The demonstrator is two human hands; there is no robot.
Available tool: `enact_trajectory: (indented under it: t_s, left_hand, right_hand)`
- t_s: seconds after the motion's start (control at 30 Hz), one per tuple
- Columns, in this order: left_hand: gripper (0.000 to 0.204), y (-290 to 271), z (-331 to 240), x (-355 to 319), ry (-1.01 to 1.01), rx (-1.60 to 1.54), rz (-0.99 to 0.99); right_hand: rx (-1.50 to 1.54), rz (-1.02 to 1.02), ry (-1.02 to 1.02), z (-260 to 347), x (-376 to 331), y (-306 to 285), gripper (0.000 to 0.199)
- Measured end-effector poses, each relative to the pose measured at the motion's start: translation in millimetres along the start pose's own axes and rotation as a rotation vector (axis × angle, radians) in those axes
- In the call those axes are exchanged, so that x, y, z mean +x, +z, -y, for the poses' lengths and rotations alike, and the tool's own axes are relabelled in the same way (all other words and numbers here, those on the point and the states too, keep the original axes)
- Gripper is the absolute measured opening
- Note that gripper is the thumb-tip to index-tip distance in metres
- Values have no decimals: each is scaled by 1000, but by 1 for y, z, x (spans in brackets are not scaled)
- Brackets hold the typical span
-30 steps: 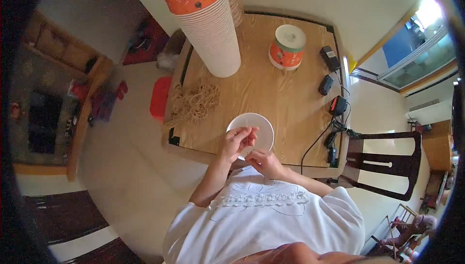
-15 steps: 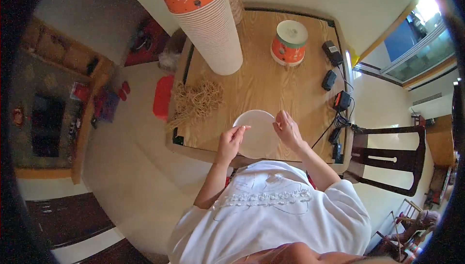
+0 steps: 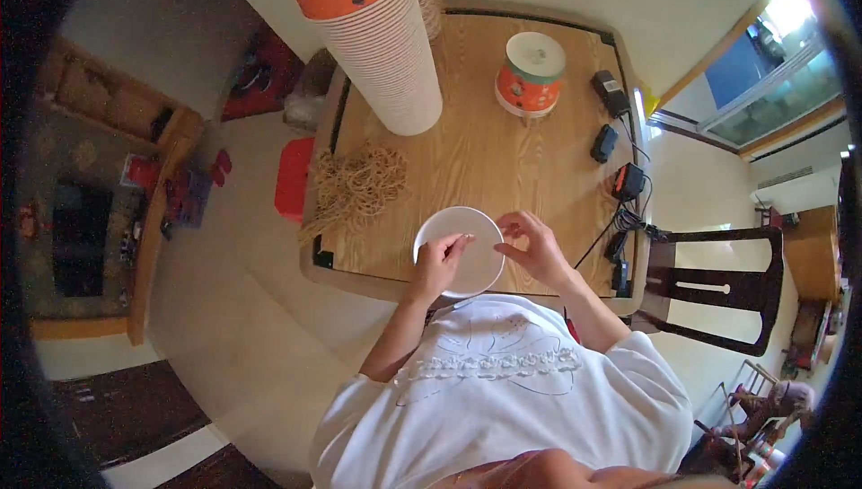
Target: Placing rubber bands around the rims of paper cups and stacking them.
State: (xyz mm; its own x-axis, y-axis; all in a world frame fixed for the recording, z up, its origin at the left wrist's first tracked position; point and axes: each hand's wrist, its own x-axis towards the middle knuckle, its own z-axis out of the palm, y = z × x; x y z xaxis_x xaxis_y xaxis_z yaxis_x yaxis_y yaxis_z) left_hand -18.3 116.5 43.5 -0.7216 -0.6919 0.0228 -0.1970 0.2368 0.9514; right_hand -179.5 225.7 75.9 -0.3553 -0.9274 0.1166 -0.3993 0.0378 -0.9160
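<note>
A white round paper tub point(image 3: 480, 275) stands at the near edge of the table, its inside facing up to me. My left hand point(image 3: 438, 264) reaches over the tub's left side, thumb and fingers pinched together. A tiny pale bit shows at its fingertips, too small to name. At the tub's right rim is my right hand point(image 3: 539, 251), its thumb and curled fingers apart; nothing shows between them. Left of the tub lies a loose heap of tan twine pieces point(image 3: 359, 185).
A tall stack of nested paper tubs point(image 3: 386, 62) rises at the back left. An orange and green tub point(image 3: 530, 89) sits upside down at the back. Black chargers and cables point(image 3: 628, 184) line the right edge of the wooden table point(image 3: 467, 157). A dark chair point(image 3: 718, 287) stands to the right.
My right thumb and fingers have parted at the rim. My left hand has moved slightly right, further over the tub. The whole view has shifted a little.
</note>
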Motion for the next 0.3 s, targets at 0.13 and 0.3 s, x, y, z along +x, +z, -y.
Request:
enact_trajectory:
  t_s: [0.13, 0.3]
  left_hand:
    - [21, 7, 4, -1, -50, 59, 69]
    - [21, 12, 6, 0, -33, 54, 22]
  right_hand:
    - [82, 76, 51, -6, 8, 10, 23]
    - [-7, 95, 68, -24, 8, 6, 17]
